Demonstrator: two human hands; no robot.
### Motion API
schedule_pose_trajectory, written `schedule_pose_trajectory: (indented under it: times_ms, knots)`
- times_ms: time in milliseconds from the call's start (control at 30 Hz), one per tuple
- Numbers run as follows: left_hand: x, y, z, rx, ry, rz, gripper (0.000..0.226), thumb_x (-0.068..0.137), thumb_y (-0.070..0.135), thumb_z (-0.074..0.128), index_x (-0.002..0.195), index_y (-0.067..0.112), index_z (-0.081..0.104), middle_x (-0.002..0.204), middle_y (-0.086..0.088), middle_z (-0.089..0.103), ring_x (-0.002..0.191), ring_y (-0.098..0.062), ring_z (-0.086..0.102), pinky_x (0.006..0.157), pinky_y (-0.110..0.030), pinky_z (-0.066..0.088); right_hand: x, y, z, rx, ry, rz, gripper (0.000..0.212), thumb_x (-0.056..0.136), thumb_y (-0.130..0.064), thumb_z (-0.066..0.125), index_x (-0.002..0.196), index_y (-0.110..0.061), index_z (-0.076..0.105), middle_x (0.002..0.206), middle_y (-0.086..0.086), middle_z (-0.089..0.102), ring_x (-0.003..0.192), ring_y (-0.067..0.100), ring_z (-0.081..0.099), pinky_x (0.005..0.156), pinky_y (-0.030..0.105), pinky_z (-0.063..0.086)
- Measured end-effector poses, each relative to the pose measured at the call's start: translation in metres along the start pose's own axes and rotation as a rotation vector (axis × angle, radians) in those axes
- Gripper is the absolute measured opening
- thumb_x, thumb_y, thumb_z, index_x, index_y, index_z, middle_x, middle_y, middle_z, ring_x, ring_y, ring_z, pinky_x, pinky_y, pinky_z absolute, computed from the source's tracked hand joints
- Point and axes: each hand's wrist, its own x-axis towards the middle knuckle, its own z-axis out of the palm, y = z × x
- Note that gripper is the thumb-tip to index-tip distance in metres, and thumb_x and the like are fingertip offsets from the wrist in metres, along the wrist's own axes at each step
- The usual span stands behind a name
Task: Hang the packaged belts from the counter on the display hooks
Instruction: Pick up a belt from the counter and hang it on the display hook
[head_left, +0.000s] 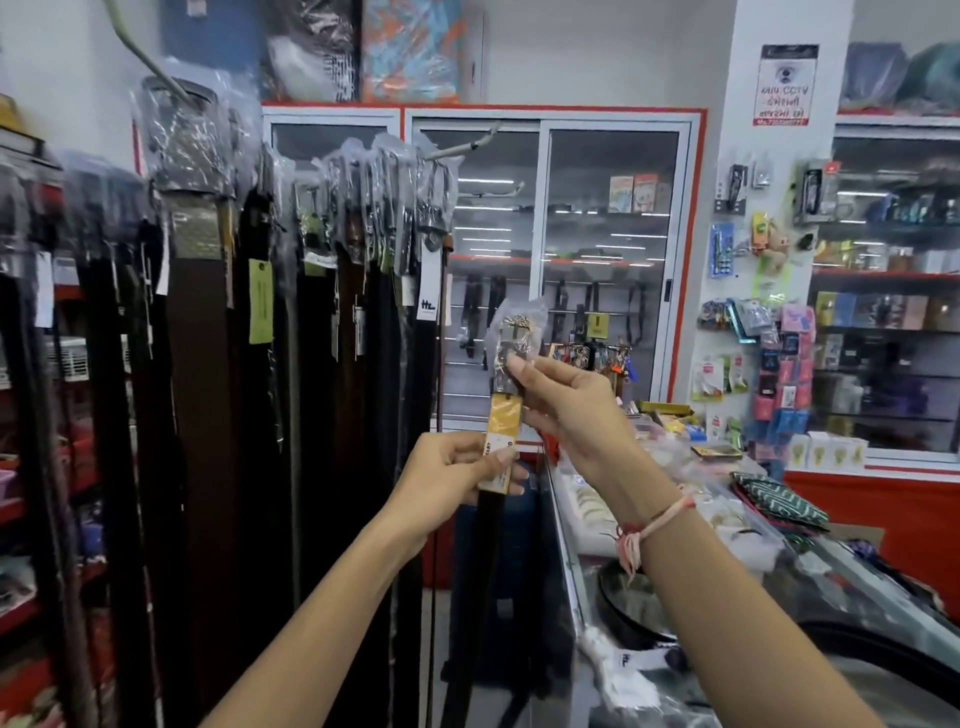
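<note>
A dark brown packaged belt (485, 525), sheathed in clear glossy plastic, carries a yellow paper tag (503, 434) with a white lower part and a gold-toned metal buckle (515, 327) at its top. To the left hang rows of black and dark brown belts in clear wrappers (291, 322), one bearing a lime green paper label (261, 302), another a white card tag (429, 291). The far glass-door cabinet (550, 249) has white frames edged in red. On the near right forearm sits a pink and red thread wristband (655, 522). On the right counter lies a dark green pouch with white zigzag stripes (779, 501).
</note>
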Motion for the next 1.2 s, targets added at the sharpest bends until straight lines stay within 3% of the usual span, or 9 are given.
schedule_pose_trajectory:
  times_ms: [133, 233, 433, 567, 733, 833, 967, 1100, 1200]
  knots:
    - [0.002, -0.012, -0.003, -0.027, 0.007, 0.007, 0.019, 0.089, 0.013, 0.067, 0.105, 0.004, 0.071, 0.096, -0.014, 0.078, 0.084, -0.018, 0.076, 0.070, -0.024, 0.061, 0.004, -0.002, 0.008, -0.006, 0.022, -0.015, 0.025, 0.082, -0.011, 0.074, 0.103, 0.003, 0.072, 0.091, 0.012, 0.075, 0.081, 0.017, 0.072, 0.068, 0.026, 0.063]
    - [0.002, -0.024, -0.004, -0.001, 0.024, 0.004, 0.014, 0.084, 0.007, 0.071, 0.097, 0.006, 0.074, 0.097, -0.013, 0.078, 0.093, -0.018, 0.074, 0.081, -0.023, 0.059, 0.013, -0.011, 0.016, -0.015, 0.032, -0.011, 0.028, 0.082, -0.010, 0.075, 0.106, 0.004, 0.071, 0.094, 0.013, 0.075, 0.077, 0.016, 0.073, 0.065, 0.024, 0.062]
    - [-0.002, -0.026, -0.013, 0.038, 0.039, -0.019, 0.016, 0.085, 0.007, 0.070, 0.098, -0.001, 0.074, 0.080, -0.004, 0.078, 0.077, -0.013, 0.074, 0.070, -0.020, 0.059, 0.035, -0.043, 0.026, 0.051, 0.080, -0.066, 0.025, 0.083, -0.006, 0.073, 0.106, 0.003, 0.067, 0.085, 0.008, 0.074, 0.075, 0.016, 0.071, 0.068, 0.029, 0.063]
    - [-0.008, -0.016, -0.017, 0.069, -0.022, -0.051, 0.019, 0.085, 0.010, 0.070, 0.099, -0.001, 0.073, 0.088, -0.009, 0.080, 0.084, -0.019, 0.076, 0.070, -0.026, 0.062, 0.036, -0.045, 0.038, 0.034, 0.019, -0.101, 0.031, 0.084, -0.006, 0.072, 0.113, 0.004, 0.067, 0.089, 0.009, 0.074, 0.078, 0.018, 0.069, 0.076, 0.031, 0.061]
    - [-0.024, 0.000, -0.028, 0.127, -0.046, -0.068, 0.022, 0.084, 0.013, 0.071, 0.105, 0.006, 0.070, 0.094, -0.010, 0.079, 0.088, -0.024, 0.076, 0.077, -0.037, 0.062, 0.031, -0.046, 0.052, 0.013, -0.020, -0.131, 0.040, 0.084, -0.011, 0.073, 0.122, -0.002, 0.064, 0.116, 0.019, 0.072, 0.086, 0.017, 0.069, 0.076, 0.033, 0.061]
    - [-0.037, 0.024, -0.037, 0.155, -0.075, -0.062, 0.026, 0.085, 0.014, 0.071, 0.111, 0.013, 0.067, 0.098, -0.007, 0.079, 0.087, -0.021, 0.077, 0.070, -0.028, 0.062, 0.021, -0.054, 0.068, 0.021, -0.064, -0.139, 0.035, 0.086, -0.010, 0.071, 0.119, -0.003, 0.064, 0.103, 0.012, 0.072, 0.080, 0.015, 0.070, 0.072, 0.030, 0.062]
    - [-0.049, 0.076, -0.056, 0.079, 0.051, 0.086, 0.024, 0.093, 0.024, 0.059, 0.110, 0.008, 0.065, 0.097, -0.012, 0.078, 0.086, -0.025, 0.076, 0.062, -0.024, 0.061, 0.007, -0.065, 0.106, 0.040, -0.174, -0.213, 0.021, 0.085, -0.006, 0.071, 0.104, 0.002, 0.069, 0.087, 0.009, 0.071, 0.068, 0.009, 0.068, 0.063, 0.024, 0.060]
    - [-0.057, 0.127, -0.085, 0.077, 0.232, 0.282, 0.033, 0.095, 0.030, 0.051, 0.103, 0.002, 0.067, 0.091, -0.016, 0.078, 0.079, -0.024, 0.077, 0.062, -0.026, 0.062, 0.001, -0.081, 0.156, 0.025, -0.199, -0.342, 0.018, 0.080, -0.013, 0.077, 0.095, -0.003, 0.072, 0.095, 0.017, 0.076, 0.087, 0.022, 0.072, 0.087, 0.042, 0.057]
    - [-0.062, 0.151, -0.109, 0.140, 0.339, 0.377, 0.032, 0.094, 0.031, 0.055, 0.098, 0.003, 0.069, 0.093, -0.013, 0.078, 0.083, -0.021, 0.076, 0.068, -0.029, 0.062, 0.002, -0.098, 0.193, 0.070, -0.214, -0.430, 0.015, 0.079, -0.013, 0.079, 0.090, -0.005, 0.073, 0.094, 0.014, 0.077, 0.092, 0.025, 0.073, 0.096, 0.046, 0.055]
